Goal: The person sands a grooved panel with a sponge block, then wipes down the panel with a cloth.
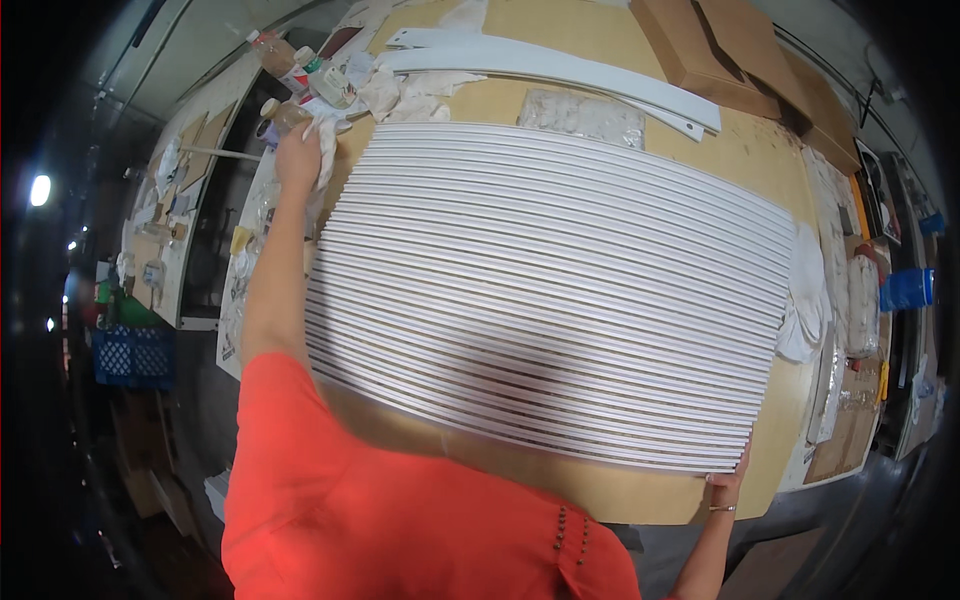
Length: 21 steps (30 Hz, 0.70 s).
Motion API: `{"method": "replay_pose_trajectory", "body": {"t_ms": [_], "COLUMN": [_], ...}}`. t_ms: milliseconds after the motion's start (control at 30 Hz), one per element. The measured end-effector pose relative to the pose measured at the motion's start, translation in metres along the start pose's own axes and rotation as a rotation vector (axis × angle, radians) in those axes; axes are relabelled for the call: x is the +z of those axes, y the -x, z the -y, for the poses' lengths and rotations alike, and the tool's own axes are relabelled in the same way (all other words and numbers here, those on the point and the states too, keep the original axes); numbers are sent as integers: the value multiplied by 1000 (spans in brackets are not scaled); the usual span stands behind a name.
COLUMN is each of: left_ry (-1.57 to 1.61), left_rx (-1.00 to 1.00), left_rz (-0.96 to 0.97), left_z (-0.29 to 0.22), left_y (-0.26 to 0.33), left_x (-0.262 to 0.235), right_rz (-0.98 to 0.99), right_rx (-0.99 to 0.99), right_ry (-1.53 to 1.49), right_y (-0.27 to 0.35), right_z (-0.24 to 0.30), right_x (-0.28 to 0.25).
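Observation:
A broad row of thin white slats (pixel 560 290) lies side by side across the tan tabletop in front of me. My left hand (pixel 297 160) is closed round a white cloth (pixel 326 150) beyond the slats' far left corner, right beside a bottle with a tan cap (pixel 283 114). At the near right corner, my right hand (pixel 727 484) grips the ends of the nearest slats, its thumb at their front edge. Some of its fingers are hidden behind the slat ends.
Long white curved strips (pixel 560 68) and a plastic-wrapped packet (pixel 582 118) lie behind the slats. Bottles (pixel 325 78) and crumpled cloths (pixel 410 97) crowd the far left. Cardboard boxes (pixel 700 50) stand far right. White gloves or cloths (pixel 803 300) lie by the right edge.

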<state>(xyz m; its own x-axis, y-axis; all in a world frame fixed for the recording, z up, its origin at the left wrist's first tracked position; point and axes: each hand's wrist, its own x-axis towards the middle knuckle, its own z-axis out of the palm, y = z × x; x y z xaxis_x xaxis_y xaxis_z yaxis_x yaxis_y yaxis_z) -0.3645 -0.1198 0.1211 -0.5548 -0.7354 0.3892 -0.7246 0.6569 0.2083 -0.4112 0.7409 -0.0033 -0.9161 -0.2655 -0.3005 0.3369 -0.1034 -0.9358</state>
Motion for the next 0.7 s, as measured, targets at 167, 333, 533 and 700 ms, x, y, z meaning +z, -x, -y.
{"method": "replay_pose_trajectory", "body": {"t_ms": [167, 333, 533, 700], "left_ry": [-101, 24, 325, 501], "left_rx": [109, 439, 736, 884], "left_rz": [218, 105, 221, 255], "left_z": [-117, -258, -461, -623], "left_y": [9, 93, 176, 243], "left_x": [31, 69, 84, 101], "right_rz": [-19, -14, -152, -95], "right_rx": [60, -54, 52, 3], "right_ry": [-132, 10, -112, 253], "right_y": [0, 4, 2, 7], "right_z": [-28, 7, 10, 20], "right_x": [-37, 17, 20, 20]}}
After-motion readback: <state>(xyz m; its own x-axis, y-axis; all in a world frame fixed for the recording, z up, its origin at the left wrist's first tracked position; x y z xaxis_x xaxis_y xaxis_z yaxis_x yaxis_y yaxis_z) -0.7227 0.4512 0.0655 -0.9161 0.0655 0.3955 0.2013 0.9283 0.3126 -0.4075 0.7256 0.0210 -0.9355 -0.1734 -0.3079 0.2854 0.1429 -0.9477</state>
